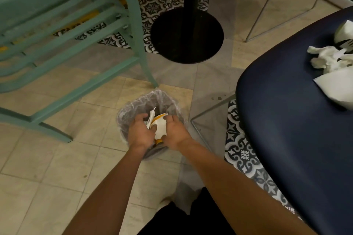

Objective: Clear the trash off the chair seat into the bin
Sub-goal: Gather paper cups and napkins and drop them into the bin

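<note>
Trash (159, 124) is bunched up between both hands right over the bin (147, 101), a wad of white paper with some yellow-orange on it and a thin white bit sticking up out of the top. The left hand (140, 132) is curled around the left side of the wad, and the right hand (172, 131) is pressed on the right side, fingers bent in on the paper, so both are gripping it. The bin sits on the tiled floor and has a clear plastic liner; it's just in front of a leg of the green chair (63, 30).

More trash is on the dark blue chair seat (286, 120) off to the right: crumpled napkins (324, 57), a flat white paper piece (336, 84) near the edge of the view, and something white behind them that I can't make out. A black table base (187, 34) stands further back.
</note>
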Demonstrator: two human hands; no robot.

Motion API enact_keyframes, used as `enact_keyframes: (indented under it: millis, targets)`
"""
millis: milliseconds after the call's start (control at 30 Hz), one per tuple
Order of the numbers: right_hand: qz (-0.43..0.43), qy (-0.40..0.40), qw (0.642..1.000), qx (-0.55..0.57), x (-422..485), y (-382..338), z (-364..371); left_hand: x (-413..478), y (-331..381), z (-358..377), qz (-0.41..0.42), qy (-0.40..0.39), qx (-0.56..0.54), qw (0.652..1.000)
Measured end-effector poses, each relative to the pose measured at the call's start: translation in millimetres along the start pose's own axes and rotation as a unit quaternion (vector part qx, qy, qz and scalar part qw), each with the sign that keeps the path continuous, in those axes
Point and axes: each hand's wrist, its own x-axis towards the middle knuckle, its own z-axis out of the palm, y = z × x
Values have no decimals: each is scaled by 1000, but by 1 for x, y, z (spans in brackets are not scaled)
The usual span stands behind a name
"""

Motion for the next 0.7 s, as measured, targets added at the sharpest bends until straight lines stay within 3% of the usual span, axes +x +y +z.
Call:
enact_keyframes:
  millis: [300,467,700]
  targets:
    - [21,74,994,75,-76,-28,-88,-58,83,-51,37,-32,12,999]
    - [35,141,977,158,-133,-33,-162,-95,154,-79,104,-45,19,993]
    - [115,258,936,212,-201,3,-241,-142,245,-75,229,-139,12,963]
